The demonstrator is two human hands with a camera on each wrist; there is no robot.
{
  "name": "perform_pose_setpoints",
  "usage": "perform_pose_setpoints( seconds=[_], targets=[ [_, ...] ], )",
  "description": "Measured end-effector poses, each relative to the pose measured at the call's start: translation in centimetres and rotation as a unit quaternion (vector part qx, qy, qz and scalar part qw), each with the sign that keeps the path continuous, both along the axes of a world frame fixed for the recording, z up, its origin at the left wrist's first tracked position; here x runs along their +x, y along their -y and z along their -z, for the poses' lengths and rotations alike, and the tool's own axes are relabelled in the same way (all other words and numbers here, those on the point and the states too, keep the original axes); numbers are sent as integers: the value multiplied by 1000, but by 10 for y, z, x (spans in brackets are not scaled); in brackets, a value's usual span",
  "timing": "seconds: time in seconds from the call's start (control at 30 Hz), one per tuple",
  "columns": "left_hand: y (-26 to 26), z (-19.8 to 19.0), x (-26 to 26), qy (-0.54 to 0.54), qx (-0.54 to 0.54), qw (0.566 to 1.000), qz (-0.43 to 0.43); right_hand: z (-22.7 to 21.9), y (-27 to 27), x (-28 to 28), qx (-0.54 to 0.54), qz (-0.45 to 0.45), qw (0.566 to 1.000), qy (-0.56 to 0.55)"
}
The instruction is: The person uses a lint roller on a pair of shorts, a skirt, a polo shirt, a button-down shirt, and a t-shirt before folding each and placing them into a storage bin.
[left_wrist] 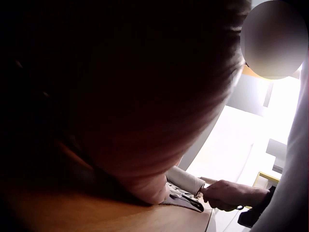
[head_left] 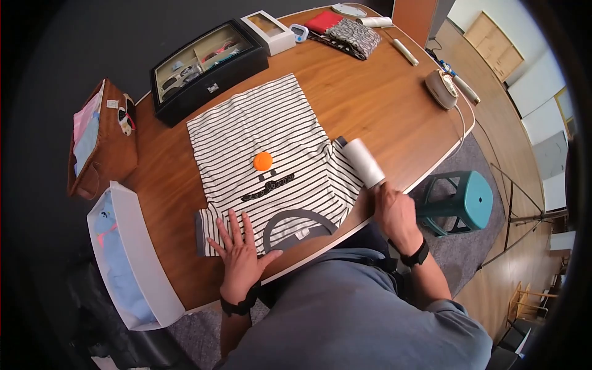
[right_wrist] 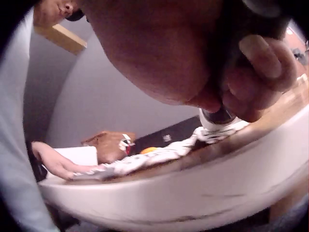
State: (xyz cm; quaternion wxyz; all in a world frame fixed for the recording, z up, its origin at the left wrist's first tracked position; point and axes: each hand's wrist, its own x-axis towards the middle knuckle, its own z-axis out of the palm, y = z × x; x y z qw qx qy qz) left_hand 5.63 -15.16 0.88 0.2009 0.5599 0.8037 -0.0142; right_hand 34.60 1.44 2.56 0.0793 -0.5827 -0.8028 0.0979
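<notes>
A black-and-white striped T-shirt [head_left: 253, 117] lies spread on the wooden table, its grey collar [head_left: 269, 232] toward the person. On its front are a dark moustache-like print and a round orange piece [head_left: 263, 161]. The left hand [head_left: 239, 258] rests with fingers spread on the shirt near the grey-cuffed sleeve. Curled fingers of the right hand [head_left: 396, 216] grip the handle of a white lint roller [head_left: 364, 163], which lies against the other sleeve at the table's edge. In the right wrist view, the roller's near end [right_wrist: 217, 118] shows below the fingers.
A black glasses case [head_left: 209, 68] and a white box [head_left: 269, 34] stand at the back. Folded cloths [head_left: 345, 34] and a small steamer [head_left: 441, 89] are farther right. Left are a brown bag [head_left: 111, 145] and a white bin [head_left: 139, 246] with blue cloth. A green stool [head_left: 473, 200] stands beside the table.
</notes>
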Motion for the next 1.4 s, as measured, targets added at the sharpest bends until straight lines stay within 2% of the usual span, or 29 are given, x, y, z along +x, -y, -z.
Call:
perform_pose_setpoints(
  seconds=[0.07, 0.17, 0.2, 0.23, 0.3, 0.33, 0.43, 0.5, 0.57, 0.63, 0.67, 0.7, 0.8, 0.83, 0.9, 0.97, 1.03, 1.13, 1.23, 1.4],
  targets=[
    [1, -1, -1, 3, 0, 1000, 0, -12, 23, -19, -45, -112, 993, -15],
    [-1, -2, 1, 8, -4, 1000, 3, -23, 59, -46, -123, -279, 951, -49],
    [-1, -2, 1, 2, -5, 1000, 3, -21, 63, -48, -110, -330, 937, -36],
    [-2, -3, 1, -4, -6, 1000, 1, -15, 63, -45, -110, -330, 937, -36],
    [0, 1, -2, 4, 4, 1000, 0, -2, 55, -30, -103, -254, 961, -33],
    [1, 3, -2, 13, 13, 1000, 2, -6, 44, -21, -119, -207, 971, 10],
    [2, 5, -5, 14, 16, 1000, 1, 0, 10, 6, -26, -57, 998, 22],
    [1, 4, -4, 15, 15, 1000, 1, 7, -11, 26, 15, -22, 1000, -3],
    [2, 4, -3, 15, 14, 1000, -4, 2, -19, 24, 34, 11, 999, 21],
    [2, 3, -3, 20, 18, 1000, 2, -10, -18, 9, 7, -29, 999, 20],
    [2, 2, -3, 18, 19, 1000, -1, -23, -11, -7, 10, -74, 997, 26],
    [2, 1, -2, 19, 18, 1000, -2, -17, -6, -18, -5, -125, 992, 2],
    [-2, -4, 2, 16, 2, 1000, -5, -35, 13, -73, -104, -273, 956, -14],
    [-3, -6, 2, 13, -11, 1000, -12, -31, 16, -84, -80, -340, 937, -23],
    [-1, -1, 1, 12, -2, 1000, -11, -8, 13, -100, -25, -391, 920, -28],
    [1, 0, 0, 11, 6, 1000, -13, 6, -5, -101, -26, -373, 927, 5],
    [1, 1, 0, 17, -6, 1000, -17, 7, -32, -92, -33, -305, 951, 23],
    [3, 2, -4, 30, -1, 999, -19, 10, -62, -77, 9, -313, 950, 9],
    [2, 2, -3, 37, 0, 999, -16, 10, -85, -68, 91, -231, 968, 31],
    [4, 6, -3, 45, 9, 999, -19, 30, -137, -57, 143, -112, 982, 50]
  ],
)
